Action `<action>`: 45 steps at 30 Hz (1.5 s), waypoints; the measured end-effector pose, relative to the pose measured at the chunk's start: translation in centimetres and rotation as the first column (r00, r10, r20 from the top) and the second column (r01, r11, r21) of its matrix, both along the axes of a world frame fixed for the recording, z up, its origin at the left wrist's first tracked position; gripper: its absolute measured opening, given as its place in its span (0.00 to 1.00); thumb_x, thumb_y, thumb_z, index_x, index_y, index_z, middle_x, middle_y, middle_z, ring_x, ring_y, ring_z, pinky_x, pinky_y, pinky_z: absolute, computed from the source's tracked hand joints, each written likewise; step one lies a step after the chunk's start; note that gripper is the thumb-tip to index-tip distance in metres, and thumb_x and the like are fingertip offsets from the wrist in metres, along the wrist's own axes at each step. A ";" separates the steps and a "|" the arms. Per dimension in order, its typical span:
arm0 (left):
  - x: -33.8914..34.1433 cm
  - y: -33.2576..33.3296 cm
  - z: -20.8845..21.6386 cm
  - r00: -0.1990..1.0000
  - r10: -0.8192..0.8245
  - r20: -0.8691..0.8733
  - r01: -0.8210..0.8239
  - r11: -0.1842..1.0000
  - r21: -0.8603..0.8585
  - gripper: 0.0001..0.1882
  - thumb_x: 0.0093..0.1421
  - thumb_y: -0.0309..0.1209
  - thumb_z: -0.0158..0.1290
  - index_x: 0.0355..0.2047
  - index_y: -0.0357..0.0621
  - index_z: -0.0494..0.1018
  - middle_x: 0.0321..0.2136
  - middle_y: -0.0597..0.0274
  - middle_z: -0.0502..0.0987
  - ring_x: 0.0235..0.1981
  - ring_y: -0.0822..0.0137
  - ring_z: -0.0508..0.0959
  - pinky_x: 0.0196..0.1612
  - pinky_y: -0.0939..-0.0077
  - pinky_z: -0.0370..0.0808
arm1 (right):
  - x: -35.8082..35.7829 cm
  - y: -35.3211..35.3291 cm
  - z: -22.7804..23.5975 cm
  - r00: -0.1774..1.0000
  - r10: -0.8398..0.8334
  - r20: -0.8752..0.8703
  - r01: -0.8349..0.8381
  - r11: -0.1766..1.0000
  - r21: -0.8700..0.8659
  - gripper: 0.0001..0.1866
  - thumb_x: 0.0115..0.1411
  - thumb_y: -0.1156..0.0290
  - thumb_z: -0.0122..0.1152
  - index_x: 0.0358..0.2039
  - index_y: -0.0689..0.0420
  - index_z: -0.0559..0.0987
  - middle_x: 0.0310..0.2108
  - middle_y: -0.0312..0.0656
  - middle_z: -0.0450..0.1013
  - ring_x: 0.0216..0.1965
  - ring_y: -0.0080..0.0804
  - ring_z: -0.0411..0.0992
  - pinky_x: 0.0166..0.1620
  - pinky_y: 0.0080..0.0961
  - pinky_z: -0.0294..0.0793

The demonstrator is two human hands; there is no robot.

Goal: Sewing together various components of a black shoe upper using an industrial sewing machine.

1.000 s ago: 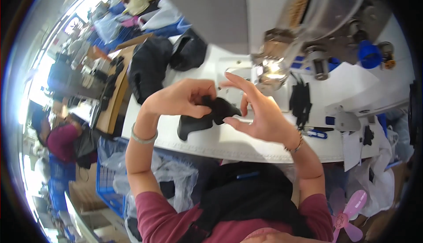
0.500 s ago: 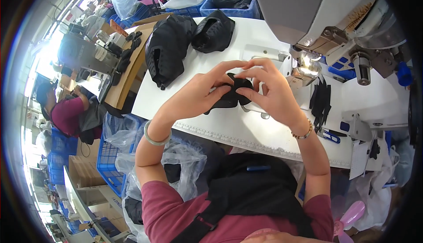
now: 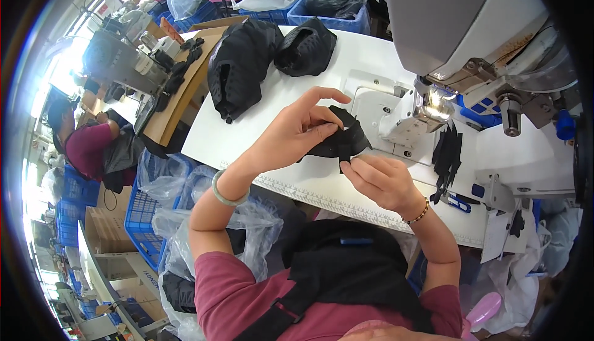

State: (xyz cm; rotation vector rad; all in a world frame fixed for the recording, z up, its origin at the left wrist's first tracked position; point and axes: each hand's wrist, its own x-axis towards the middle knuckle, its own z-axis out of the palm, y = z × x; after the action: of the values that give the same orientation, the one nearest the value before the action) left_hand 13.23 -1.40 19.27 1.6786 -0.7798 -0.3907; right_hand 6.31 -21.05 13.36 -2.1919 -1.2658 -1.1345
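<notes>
A small black fabric piece (image 3: 352, 133) is stretched between my two hands above the white sewing table (image 3: 272, 103), left of the machine's needle area. My left hand (image 3: 303, 129) pinches its upper left part between thumb and fingers, with the index finger raised. Lower down, my right hand (image 3: 385, 181) is closed on the lower end of the piece, where a narrow black strip shows at the fingertips. The fingers hide part of the fabric.
A sewing machine (image 3: 445, 25) overhangs the table's right side. Black strips (image 3: 447, 155) and blue-handled snips (image 3: 459, 203) lie at right. Bulky black sewn pieces (image 3: 244, 62) sit at the far left. A ruler strip (image 3: 309, 191) follows the near edge. Another person (image 3: 93, 143) sits at left.
My right hand has come down toward me, away from my left hand. The black piece is opened out between them, with its narrow strip now visible. My left hand keeps its pinch.
</notes>
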 end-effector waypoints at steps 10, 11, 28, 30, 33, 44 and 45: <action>-1.2 0.9 -0.8 0.907 -0.080 0.413 0.044 0.994 0.097 0.16 0.54 0.19 0.50 0.44 0.39 0.66 0.40 0.53 0.72 0.36 0.60 0.75 0.40 0.71 0.70 | -1.1 0.9 2.2 0.688 0.349 -0.637 0.302 0.660 0.688 0.07 0.59 0.77 0.53 0.38 0.64 0.74 0.36 0.39 0.70 0.29 0.20 0.70 0.23 0.13 0.71; -1.7 1.2 -0.6 0.866 -0.142 0.480 0.069 0.983 0.168 0.16 0.53 0.20 0.52 0.43 0.39 0.67 0.42 0.52 0.71 0.39 0.55 0.74 0.41 0.67 0.70 | -0.4 0.3 2.6 0.409 0.460 -0.788 0.311 0.742 0.594 0.07 0.58 0.77 0.54 0.38 0.64 0.73 0.31 0.39 0.71 0.26 0.18 0.70 0.22 0.13 0.70; -6.7 4.2 -5.7 0.904 0.246 -0.350 -0.260 0.965 0.008 0.11 0.59 0.29 0.48 0.32 0.30 0.74 0.25 0.61 0.77 0.22 0.77 0.75 0.25 0.84 0.73 | -0.9 4.4 -0.7 0.199 0.566 -0.800 0.280 0.749 0.600 0.06 0.57 0.76 0.57 0.36 0.61 0.76 0.30 0.37 0.74 0.19 0.16 0.69 0.22 0.12 0.68; -6.7 3.9 -5.4 0.886 0.286 -0.364 -0.285 0.957 0.059 0.11 0.59 0.28 0.48 0.30 0.30 0.74 0.23 0.62 0.76 0.21 0.77 0.74 0.24 0.84 0.72 | -0.8 4.5 -0.7 0.207 0.546 -0.812 0.288 0.759 0.584 0.05 0.57 0.76 0.57 0.35 0.61 0.76 0.29 0.36 0.74 0.20 0.15 0.69 0.22 0.12 0.67; -6.6 3.4 -5.7 0.894 0.326 -0.307 -0.302 0.945 0.124 0.12 0.60 0.28 0.46 0.28 0.30 0.74 0.20 0.63 0.76 0.20 0.77 0.74 0.22 0.84 0.71 | -0.9 4.7 -0.2 0.212 0.584 -0.784 0.346 0.706 0.619 0.05 0.56 0.76 0.58 0.34 0.62 0.76 0.29 0.37 0.73 0.20 0.18 0.70 0.22 0.14 0.67; -8.2 -1.0 -9.0 0.819 0.408 -0.403 -0.545 0.771 -0.329 0.16 0.60 0.25 0.41 0.18 0.31 0.71 0.13 0.58 0.72 0.11 0.74 0.68 0.12 0.83 0.60 | -0.7 3.7 -3.0 0.719 0.336 -0.608 0.070 0.836 0.545 0.04 0.55 0.78 0.57 0.32 0.64 0.75 0.25 0.40 0.69 0.20 0.26 0.71 0.23 0.19 0.68; -8.1 -1.6 -9.4 0.787 0.379 -0.487 -0.588 0.699 -0.407 0.15 0.60 0.25 0.41 0.18 0.31 0.71 0.14 0.58 0.72 0.12 0.74 0.68 0.12 0.83 0.60 | -0.7 3.5 -3.0 0.696 0.369 -0.616 0.073 0.817 0.572 0.04 0.56 0.78 0.57 0.32 0.64 0.75 0.26 0.40 0.69 0.21 0.25 0.71 0.24 0.18 0.69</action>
State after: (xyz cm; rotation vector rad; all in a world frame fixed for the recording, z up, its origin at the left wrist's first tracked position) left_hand 5.11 -3.05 9.91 1.1506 -0.0993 -0.0729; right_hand 5.59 -17.57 10.34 -1.7245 -0.6321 -0.3961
